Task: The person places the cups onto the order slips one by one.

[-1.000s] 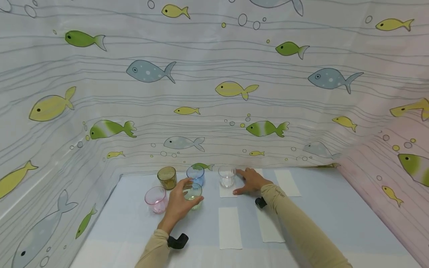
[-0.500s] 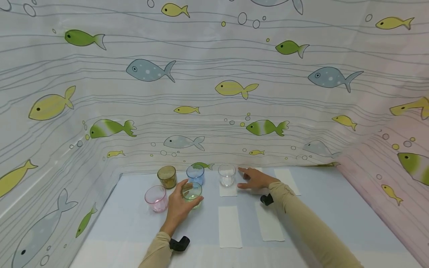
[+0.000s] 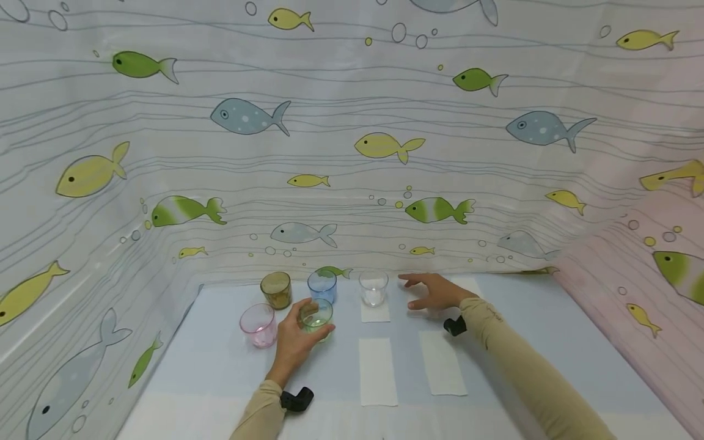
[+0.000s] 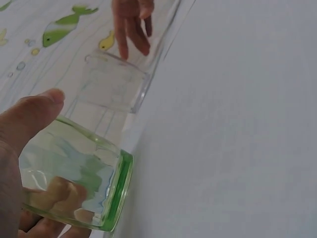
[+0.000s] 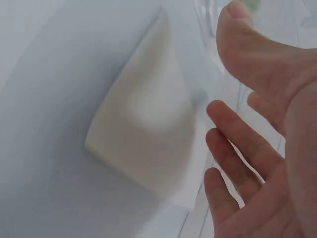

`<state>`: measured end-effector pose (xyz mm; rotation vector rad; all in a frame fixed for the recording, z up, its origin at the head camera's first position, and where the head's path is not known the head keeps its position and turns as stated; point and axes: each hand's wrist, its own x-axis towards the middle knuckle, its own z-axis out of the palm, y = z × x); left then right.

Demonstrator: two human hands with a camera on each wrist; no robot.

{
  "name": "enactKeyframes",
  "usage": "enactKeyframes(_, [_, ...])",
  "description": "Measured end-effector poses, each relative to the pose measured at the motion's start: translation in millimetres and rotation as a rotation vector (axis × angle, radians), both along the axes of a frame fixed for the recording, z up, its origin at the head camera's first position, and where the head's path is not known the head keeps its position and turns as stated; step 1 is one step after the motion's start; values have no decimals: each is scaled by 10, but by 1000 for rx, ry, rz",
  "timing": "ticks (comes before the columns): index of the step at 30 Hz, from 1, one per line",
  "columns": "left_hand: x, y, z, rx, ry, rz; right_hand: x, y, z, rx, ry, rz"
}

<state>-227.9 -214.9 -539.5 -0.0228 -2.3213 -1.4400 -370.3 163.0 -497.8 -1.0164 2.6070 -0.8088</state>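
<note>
My left hand (image 3: 294, 342) is curled round a green-tinted glass tumbler (image 3: 318, 315), thumb on its right side. Through the clear wall of the tumbler, the left wrist view shows fingertips (image 4: 64, 193) behind it. A colourless glass tumbler (image 3: 373, 289) stands upright on a white rectangular piece (image 3: 375, 315) at the back. Right of it my right hand (image 3: 437, 292) hovers with spread fingers, apart from the glass and holding nothing. In the right wrist view a white piece (image 5: 143, 119) lies below that hand.
Left of the green tumbler stand a pink glass (image 3: 258, 326) and an amber glass (image 3: 276, 290); a blue glass (image 3: 322, 287) is just behind it. Two white pieces lie nearer the front, one left (image 3: 377, 373) and one right (image 3: 442, 363). A fish-patterned curtain (image 3: 341, 201) encloses the table (image 3: 324, 385).
My right hand has drawn away to the right from the colourless glass, which stays in place. My left hand remains at the green tumbler, fingers closer round it than before.
</note>
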Motion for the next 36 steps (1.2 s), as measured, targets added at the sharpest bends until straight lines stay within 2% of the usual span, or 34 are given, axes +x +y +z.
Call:
enactKeyframes(5, [0, 1, -6, 16, -5, -21, -61, 305, -16, -51, 9, -112])
enactKeyframes(10, [6, -20, -2, 23, -10, -35, -74, 539, -31, -20, -23, -192])
enactKeyframes(16, [-6, -52, -23, 64, -43, -57, -116, 669, -108, 2, -59, -180])
enactKeyframes(21, [-6, -45, -39, 86, -43, -72, -111, 661, -186, 48, -54, -176])
enactKeyframes(36, [-4, -35, -53, 76, -57, -64, -99, 577, -219, 159, -40, -162])
